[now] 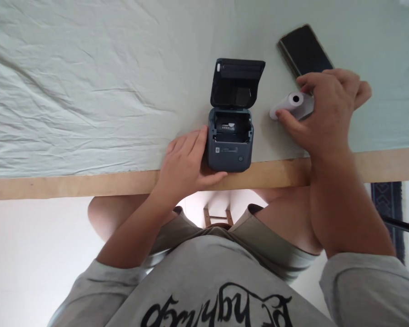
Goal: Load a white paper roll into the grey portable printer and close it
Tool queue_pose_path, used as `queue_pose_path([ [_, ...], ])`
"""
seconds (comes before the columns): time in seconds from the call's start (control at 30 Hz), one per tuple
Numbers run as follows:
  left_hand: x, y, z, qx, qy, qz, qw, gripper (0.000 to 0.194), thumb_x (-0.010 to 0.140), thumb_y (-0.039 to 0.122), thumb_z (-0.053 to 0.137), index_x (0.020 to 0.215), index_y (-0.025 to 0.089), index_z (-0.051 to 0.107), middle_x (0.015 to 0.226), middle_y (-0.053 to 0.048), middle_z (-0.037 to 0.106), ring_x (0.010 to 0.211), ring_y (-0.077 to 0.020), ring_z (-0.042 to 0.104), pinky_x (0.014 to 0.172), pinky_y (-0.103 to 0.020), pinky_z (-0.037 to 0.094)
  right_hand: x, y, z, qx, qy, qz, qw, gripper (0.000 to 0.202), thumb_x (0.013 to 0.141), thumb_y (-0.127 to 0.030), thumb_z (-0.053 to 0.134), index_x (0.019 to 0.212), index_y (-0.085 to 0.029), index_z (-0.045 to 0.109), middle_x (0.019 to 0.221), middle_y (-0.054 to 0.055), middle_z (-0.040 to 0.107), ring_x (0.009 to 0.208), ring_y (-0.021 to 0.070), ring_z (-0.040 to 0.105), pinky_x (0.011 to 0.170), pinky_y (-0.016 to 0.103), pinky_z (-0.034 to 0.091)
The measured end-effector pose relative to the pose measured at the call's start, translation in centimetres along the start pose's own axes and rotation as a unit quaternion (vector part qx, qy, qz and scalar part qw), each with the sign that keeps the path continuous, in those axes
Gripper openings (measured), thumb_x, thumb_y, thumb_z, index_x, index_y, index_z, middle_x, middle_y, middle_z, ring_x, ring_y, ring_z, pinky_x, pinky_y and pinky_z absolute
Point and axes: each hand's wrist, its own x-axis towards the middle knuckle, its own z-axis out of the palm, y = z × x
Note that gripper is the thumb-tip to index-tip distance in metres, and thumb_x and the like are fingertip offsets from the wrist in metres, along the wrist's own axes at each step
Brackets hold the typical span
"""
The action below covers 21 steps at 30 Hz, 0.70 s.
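A small dark blue printer (pixel 230 156) stands near the table's front edge, its black lid (pixel 236 84) swung up and its compartment exposed. My left hand (pixel 187 161) rests against the printer's left side and lower corner, thumb and fingers apart. To the right, my right hand (pixel 327 109) has its thumb and fingertips around a white paper roll (pixel 288 105) with a dark hole in its end. Something pale and flat lies partly under that hand; I cannot make out what it is.
Just beyond my right hand lies a dark phone (pixel 305 50) in a case. A pale green wrinkled cloth (pixel 105 86) covers the table, with a bare wooden strip (pixel 71 185) along its front edge. My legs are below it.
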Motion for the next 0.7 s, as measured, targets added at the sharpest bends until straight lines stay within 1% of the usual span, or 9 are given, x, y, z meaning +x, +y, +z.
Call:
queue_pose_path([
  [0.07, 0.0, 0.0, -0.1, -0.003, -0.007, -0.001, 1.000, 0.099, 0.089, 0.068, 0.068, 0.159, 0.004, 0.040, 0.151, -0.026, 0.060, 0.139, -0.0439, 0.058, 0.116, -0.053, 0.043, 0.1, 0.6, 1.0, -0.004, 0.027, -0.008, 1.000, 0.062, 0.059, -0.031, 0.090, 0.118, -0.024, 0.070, 0.110, 0.010, 0.073, 0.126, 0.0392, 0.061, 0.109, 0.060, 0.032],
  [0.1, 0.0, 0.1, -0.2, -0.002, -0.007, -0.001, 1.000, 0.098, 0.089, 0.068, 0.067, 0.159, 0.005, 0.040, 0.151, -0.025, 0.060, 0.139, -0.0434, 0.058, 0.116, -0.053, 0.043, 0.1, 0.9, 1.4, -0.003, 0.036, -0.012, 0.999, 0.063, 0.057, -0.029, 0.090, 0.116, -0.024, 0.070, 0.105, 0.009, 0.073, 0.122, 0.0394, 0.062, 0.108, 0.061, 0.032],
  [0.17, -0.1, 0.1, -0.3, 0.001, -0.005, 0.001, 1.000, 0.098, 0.089, 0.068, 0.067, 0.158, 0.004, 0.041, 0.151, -0.025, 0.061, 0.139, -0.0425, 0.059, 0.116, -0.051, 0.043, 0.1, 1.3, 1.9, -0.001, 0.050, -0.017, 0.999, 0.058, 0.058, -0.027, 0.088, 0.113, -0.023, 0.071, 0.100, 0.008, 0.073, 0.118, 0.0391, 0.064, 0.107, 0.063, 0.033],
  [0.23, -0.1, 0.1, -0.2, 0.005, 0.000, 0.003, 1.000, 0.098, 0.089, 0.068, 0.068, 0.158, 0.004, 0.041, 0.151, -0.025, 0.061, 0.139, -0.0421, 0.059, 0.116, -0.050, 0.044, 0.1, 1.4, 2.0, 0.005, 0.062, -0.022, 0.998, 0.052, 0.058, -0.024, 0.085, 0.108, -0.023, 0.071, 0.097, 0.008, 0.073, 0.114, 0.0388, 0.066, 0.105, 0.063, 0.034],
  [0.3, -0.1, 0.0, -0.2, 0.005, 0.003, 0.005, 1.000, 0.097, 0.090, 0.069, 0.067, 0.158, 0.004, 0.042, 0.150, -0.026, 0.061, 0.139, -0.0421, 0.059, 0.116, -0.050, 0.044, 0.0, 1.3, 1.7, 0.018, 0.075, -0.038, 0.996, 0.046, 0.059, -0.024, 0.080, 0.104, -0.023, 0.070, 0.095, 0.008, 0.073, 0.110, 0.0384, 0.068, 0.103, 0.063, 0.037],
  [0.4, 0.0, 0.0, -0.1, 0.003, 0.005, 0.006, 1.000, 0.096, 0.090, 0.069, 0.065, 0.158, 0.005, 0.042, 0.150, -0.026, 0.061, 0.139, -0.0424, 0.059, 0.115, -0.050, 0.044, -0.7, 0.5, 0.8, 0.055, 0.095, -0.081, 0.991, 0.039, 0.063, -0.026, 0.075, 0.100, -0.025, 0.066, 0.095, 0.007, 0.073, 0.105, 0.0371, 0.071, 0.099, 0.060, 0.042],
  [0.47, 0.0, -0.1, 0.0, 0.004, 0.005, 0.007, 1.000, 0.098, 0.090, 0.071, 0.065, 0.158, 0.004, 0.042, 0.149, -0.026, 0.061, 0.139, -0.0429, 0.059, 0.114, -0.050, 0.044, -1.3, -0.3, 0.3, 0.086, 0.080, -0.119, 0.986, 0.037, 0.067, -0.027, 0.073, 0.103, -0.027, 0.063, 0.099, 0.007, 0.074, 0.105, 0.0364, 0.071, 0.099, 0.059, 0.045],
  [0.57, 0.0, -0.1, 0.1, 0.008, 0.008, 0.009, 1.000, 0.100, 0.089, 0.071, 0.066, 0.158, 0.003, 0.041, 0.150, -0.027, 0.061, 0.139, -0.0431, 0.058, 0.115, -0.050, 0.044, -2.1, -1.4, 0.2, 0.123, 0.020, -0.164, 0.979, 0.035, 0.073, -0.026, 0.071, 0.107, -0.029, 0.061, 0.102, 0.006, 0.073, 0.103, 0.0347, 0.071, 0.098, 0.059, 0.048],
  [0.7, 0.0, -0.1, 0.2, 0.015, 0.019, 0.015, 1.000, 0.103, 0.087, 0.069, 0.070, 0.157, 0.000, 0.042, 0.148, -0.029, 0.061, 0.137, -0.0443, 0.059, 0.113, -0.051, 0.044, -2.5, -1.8, 0.7, 0.154, -0.048, -0.163, 0.973, 0.035, 0.078, -0.020, 0.063, 0.111, -0.031, 0.062, 0.103, 0.006, 0.071, 0.093, 0.0280, 0.069, 0.082, 0.046, 0.056],
])
